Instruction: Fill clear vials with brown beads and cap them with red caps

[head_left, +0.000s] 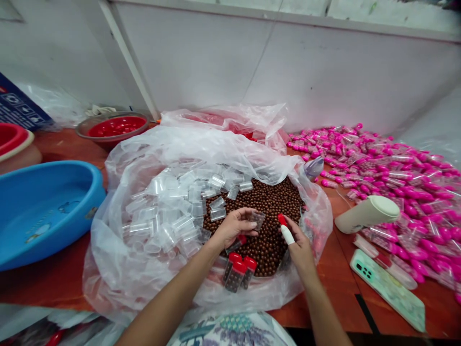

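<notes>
Head view shows the left hand (234, 226) pinching a clear tube (257, 219) over the brown balls (273, 202) in the plastic bag (151, 158), while the right hand (298, 245) grips a red cap (282, 219) just beside it. About 3 red-capped tubes (237, 274) lie filled near the wrists. A large heap of empty tubes (173, 206) remains in the bag, so most filling looks left to do.

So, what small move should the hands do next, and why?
Probably bring the red cap, pinched in the right hand, onto the clear vial held in the left hand and press it shut. The vial looks uncapped and the two are close together over the brown balls, while three capped vials already lie nearby.
</notes>
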The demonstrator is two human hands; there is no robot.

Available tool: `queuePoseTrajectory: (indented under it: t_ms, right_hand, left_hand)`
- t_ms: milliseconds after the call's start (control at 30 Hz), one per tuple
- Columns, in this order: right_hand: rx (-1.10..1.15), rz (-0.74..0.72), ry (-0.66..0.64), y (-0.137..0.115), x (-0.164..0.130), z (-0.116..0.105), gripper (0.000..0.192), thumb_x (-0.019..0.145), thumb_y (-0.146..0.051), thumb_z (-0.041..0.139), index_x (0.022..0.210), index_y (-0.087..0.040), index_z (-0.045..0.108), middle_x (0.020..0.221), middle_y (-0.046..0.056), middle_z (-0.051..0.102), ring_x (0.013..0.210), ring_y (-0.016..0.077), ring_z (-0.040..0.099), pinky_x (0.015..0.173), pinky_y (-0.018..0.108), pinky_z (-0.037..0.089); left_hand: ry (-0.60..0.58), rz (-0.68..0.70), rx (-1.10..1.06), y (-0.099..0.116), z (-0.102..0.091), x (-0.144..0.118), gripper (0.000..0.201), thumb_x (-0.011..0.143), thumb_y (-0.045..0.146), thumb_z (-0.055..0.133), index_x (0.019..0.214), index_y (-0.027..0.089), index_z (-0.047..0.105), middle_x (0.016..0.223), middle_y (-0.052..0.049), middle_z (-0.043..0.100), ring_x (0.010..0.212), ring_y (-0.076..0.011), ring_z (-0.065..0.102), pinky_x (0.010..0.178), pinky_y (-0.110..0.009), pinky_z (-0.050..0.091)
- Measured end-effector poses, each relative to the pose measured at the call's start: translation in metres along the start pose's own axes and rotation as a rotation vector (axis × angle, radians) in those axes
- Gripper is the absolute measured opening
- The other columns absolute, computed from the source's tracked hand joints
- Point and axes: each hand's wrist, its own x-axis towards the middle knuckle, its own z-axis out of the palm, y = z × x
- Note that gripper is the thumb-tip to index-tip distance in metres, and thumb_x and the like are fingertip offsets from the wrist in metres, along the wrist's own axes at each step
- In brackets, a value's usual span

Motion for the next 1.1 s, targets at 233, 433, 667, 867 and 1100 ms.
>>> queuePoseTrajectory:
  t_ms: [233, 433, 667, 867, 1100]
  right_hand:
    - [0.068, 0.036, -0.068, -0.021, -0.006, 0.001, 0.048, 0.083, -0.040, 0.051, 0.128, -0.024, 0.046, 0.116, 0.008, 0.061, 0.087, 0.0199, 0.062, 0.070, 0.033, 0.051]
    - [0.081, -0.002, -0.117, -0.034, -0.011, 0.005, 0.042, 0.081, -0.038, 0.054, 0.121, -0.025, 0.053, 0.115, 0.007, 0.062, 0.094, 0.0207, 0.061, 0.084, 0.040, 0.049]
    - [-0.060, -0.143, -0.204, -0.037, -0.016, 0.008, 0.032, 0.084, -0.033, 0.053, 0.115, -0.027, 0.060, 0.120, 0.004, 0.060, 0.112, 0.0214, 0.053, 0.101, 0.045, 0.036]
    - [-0.189, -0.318, -0.249, -0.035, -0.017, 0.007, 0.035, 0.084, -0.031, 0.053, 0.118, -0.028, 0.057, 0.117, 0.005, 0.060, 0.108, 0.0217, 0.054, 0.096, 0.042, 0.039]
    - [-0.129, -0.234, -0.125, -0.047, -0.023, 0.007, 0.030, 0.086, -0.033, 0.049, 0.114, -0.026, 0.058, 0.105, 0.005, 0.061, 0.098, 0.0194, 0.056, 0.088, 0.036, 0.043]
  left_hand:
    - [-0.074, -0.035, -0.028, 0.002, 0.011, -0.025, 0.044, 0.062, 0.016, 0.075, 0.104, 0.016, 0.062, 0.101, -0.008, 0.062, 0.083, -0.0167, 0.059, 0.072, -0.034, 0.053]
    - [-0.017, -0.013, 0.035, -0.005, 0.014, -0.029, 0.045, 0.061, 0.019, 0.075, 0.104, 0.014, 0.063, 0.099, -0.009, 0.064, 0.086, -0.0183, 0.059, 0.075, -0.034, 0.052]
    - [-0.001, 0.041, 0.130, -0.011, 0.017, -0.033, 0.043, 0.063, 0.020, 0.073, 0.105, 0.017, 0.065, 0.096, -0.005, 0.066, 0.080, -0.0148, 0.060, 0.077, -0.031, 0.049]
    - [0.015, 0.085, 0.183, -0.013, 0.017, -0.036, 0.042, 0.065, 0.021, 0.071, 0.106, 0.018, 0.065, 0.096, -0.004, 0.066, 0.080, -0.0149, 0.059, 0.076, -0.029, 0.049]
    - [0.026, 0.074, 0.169, -0.015, 0.019, -0.039, 0.045, 0.064, 0.022, 0.072, 0.107, 0.016, 0.065, 0.103, -0.007, 0.065, 0.084, -0.0173, 0.059, 0.075, -0.030, 0.049]
